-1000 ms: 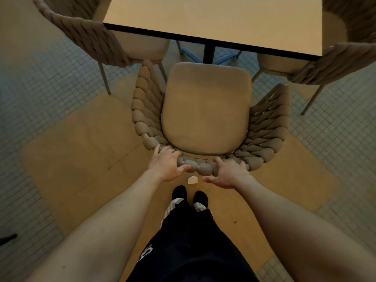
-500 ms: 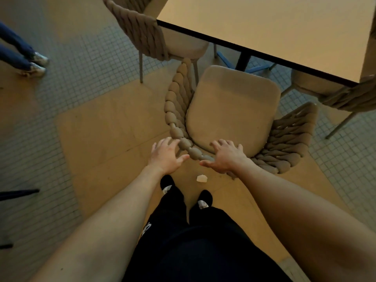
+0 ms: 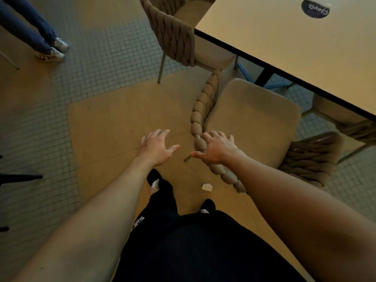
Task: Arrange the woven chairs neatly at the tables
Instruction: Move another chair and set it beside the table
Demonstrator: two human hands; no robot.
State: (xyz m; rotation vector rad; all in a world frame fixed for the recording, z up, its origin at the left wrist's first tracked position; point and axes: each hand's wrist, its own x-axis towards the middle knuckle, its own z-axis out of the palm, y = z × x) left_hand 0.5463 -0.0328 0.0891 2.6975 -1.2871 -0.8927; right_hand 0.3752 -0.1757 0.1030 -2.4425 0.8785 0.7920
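Dark round sticker (image 3: pixel 315 8) on the table top: lettering blurred, upper part cut by the top edge.
Standing person in blue trousers (image 3: pixel 24 23): visible only from the legs down.
Beige woven-back chair (image 3: pixel 345 127) at right: mostly hidden under the pale rectangular table (image 3: pixel 295 47).

Three woven chairs (image 3: pixel 254 127) (image 3: pixel 179 35) (image 3: pixel 350 123), one table (image 3: pixel 305 49), two hands (image 3: pixel 156 147) (image 3: pixel 215 147), one paper scrap (image 3: pixel 207 187), one bystander's two legs (image 3: pixel 40 35).
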